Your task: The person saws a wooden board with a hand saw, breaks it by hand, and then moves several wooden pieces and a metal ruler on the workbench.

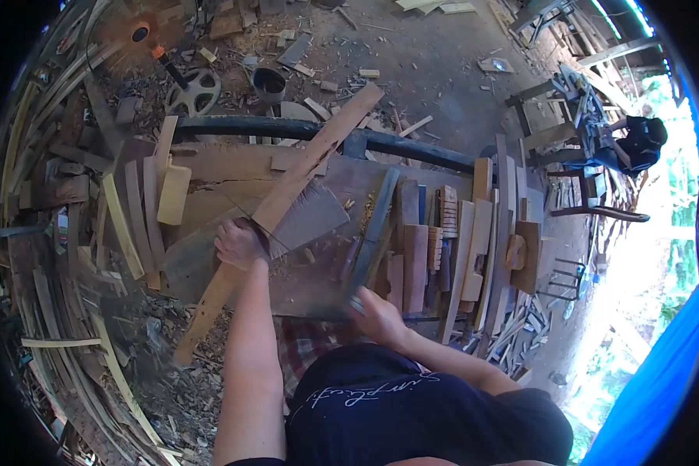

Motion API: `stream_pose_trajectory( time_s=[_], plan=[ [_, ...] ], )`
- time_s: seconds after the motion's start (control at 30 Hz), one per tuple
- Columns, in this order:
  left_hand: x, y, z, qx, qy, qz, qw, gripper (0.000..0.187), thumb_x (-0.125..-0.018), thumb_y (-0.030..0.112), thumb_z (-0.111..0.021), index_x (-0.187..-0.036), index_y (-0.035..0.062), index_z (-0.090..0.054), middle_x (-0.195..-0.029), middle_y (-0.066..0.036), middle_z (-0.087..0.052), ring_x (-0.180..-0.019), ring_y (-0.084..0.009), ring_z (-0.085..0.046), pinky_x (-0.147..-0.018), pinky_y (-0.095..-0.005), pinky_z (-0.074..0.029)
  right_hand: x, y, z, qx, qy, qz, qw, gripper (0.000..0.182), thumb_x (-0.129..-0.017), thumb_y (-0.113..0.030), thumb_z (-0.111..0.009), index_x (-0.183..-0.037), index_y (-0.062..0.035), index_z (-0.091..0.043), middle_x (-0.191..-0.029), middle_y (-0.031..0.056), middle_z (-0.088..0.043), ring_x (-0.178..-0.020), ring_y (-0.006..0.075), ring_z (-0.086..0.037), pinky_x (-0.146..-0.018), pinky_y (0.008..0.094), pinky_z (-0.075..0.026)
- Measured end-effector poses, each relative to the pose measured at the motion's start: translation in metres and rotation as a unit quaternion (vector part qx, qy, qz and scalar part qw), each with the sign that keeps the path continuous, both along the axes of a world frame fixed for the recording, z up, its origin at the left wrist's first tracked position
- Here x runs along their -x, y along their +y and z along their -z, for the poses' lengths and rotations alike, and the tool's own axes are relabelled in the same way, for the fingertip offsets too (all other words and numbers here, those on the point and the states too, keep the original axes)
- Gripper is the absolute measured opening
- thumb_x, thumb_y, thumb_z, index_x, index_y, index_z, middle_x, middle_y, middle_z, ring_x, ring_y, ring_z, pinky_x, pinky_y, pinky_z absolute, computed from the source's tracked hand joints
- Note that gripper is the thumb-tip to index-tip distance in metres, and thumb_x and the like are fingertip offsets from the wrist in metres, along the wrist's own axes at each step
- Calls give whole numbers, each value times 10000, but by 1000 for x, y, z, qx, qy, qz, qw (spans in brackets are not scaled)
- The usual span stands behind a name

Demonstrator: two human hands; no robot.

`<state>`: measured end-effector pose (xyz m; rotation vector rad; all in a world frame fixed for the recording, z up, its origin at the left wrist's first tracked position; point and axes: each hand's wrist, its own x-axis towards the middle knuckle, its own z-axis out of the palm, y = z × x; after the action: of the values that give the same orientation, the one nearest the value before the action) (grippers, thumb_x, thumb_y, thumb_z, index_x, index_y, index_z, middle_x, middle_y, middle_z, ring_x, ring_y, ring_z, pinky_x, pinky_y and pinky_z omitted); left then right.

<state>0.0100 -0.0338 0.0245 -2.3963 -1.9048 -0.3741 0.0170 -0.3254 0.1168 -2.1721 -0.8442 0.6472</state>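
Note:
A long pale plank (pixel 311 159) lies slantwise across the workbench (pixel 210 167), its near end jutting past the front edge. My left hand (pixel 242 242) presses down on the plank, fingers curled over its side. Right beside that hand, the thin blade of a handsaw (pixel 266 231), seen nearly edge-on, crosses the plank. My right hand (pixel 374 317) is closed at the near end of the saw, at the bench's front edge; motion blur smears the handle there. Under the plank, a wide grey-brown board (pixel 311 217) shows to the right.
A blue-grey strip (pixel 374 225) lies right of the saw, beside several wood pieces (pixel 415 268) lined up on the bench. More offcuts (pixel 175 194) stand at its left. A dark bucket (pixel 269 84) and a spoked wheel (pixel 194 93) are beyond. Another person (pixel 641 144) works far right.

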Motion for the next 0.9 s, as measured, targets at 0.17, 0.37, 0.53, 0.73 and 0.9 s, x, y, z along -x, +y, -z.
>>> stream_pose_trajectory(
  time_s=[0.17, 0.37, 0.53, 0.73, 0.9],
  plan=[
    [4, 4, 9, 13, -14, -7, 1000, 227, -907, 273, -497, -884, 93, -633, -927, -89, -628, -907, -317, -608, -725, -498, -477, -14, 84, 32, -36, -6, -5, 999, 298, -907, -195, -628, -1067, -33, -436, -843, 236, -584, -780, 453, -605, -647, 516, -495],
    [-6, -3, -15, 63, -22, -31, 997, 261, -906, 278, -469, -907, 87, -646, -969, -96, -629, -939, -320, -595, -766, -509, -458, 5, -39, -13, 43, 22, -23, 999, 268, -926, -222, -610, -1021, -43, -434, -849, 232, -598, -798, 463, -612, -655, 521, -499],
    [-6, 1, -7, 62, -8, -33, 998, 274, -912, 288, -462, -906, 87, -648, -993, -91, -626, -964, -310, -586, -778, -494, -455, -10, 29, 16, -53, -13, -16, 998, 279, -924, -231, -613, -1029, -50, -429, -829, 224, -602, -790, 466, -615, -652, 519, -505],
    [-5, 0, -10, 59, -8, -29, 998, 280, -917, 294, -461, -906, 86, -648, -991, -93, -628, -973, -308, -586, -797, -484, -458, -8, 33, 17, -43, 1, -20, 999, 285, -923, -231, -614, -1059, -52, -438, -864, 237, -605, -801, 464, -614, -665, 524, -505],
    [-5, 1, -6, 68, 12, -34, 997, 274, -917, 292, -461, -905, 92, -648, -985, -94, -634, -962, -306, -589, -784, -483, -463, 6, -13, 5, 33, 18, -21, 999, 267, -931, -224, -603, -1050, -44, -447, -862, 242, -605, -800, 466, -613, -662, 517, -503]
  ],
)
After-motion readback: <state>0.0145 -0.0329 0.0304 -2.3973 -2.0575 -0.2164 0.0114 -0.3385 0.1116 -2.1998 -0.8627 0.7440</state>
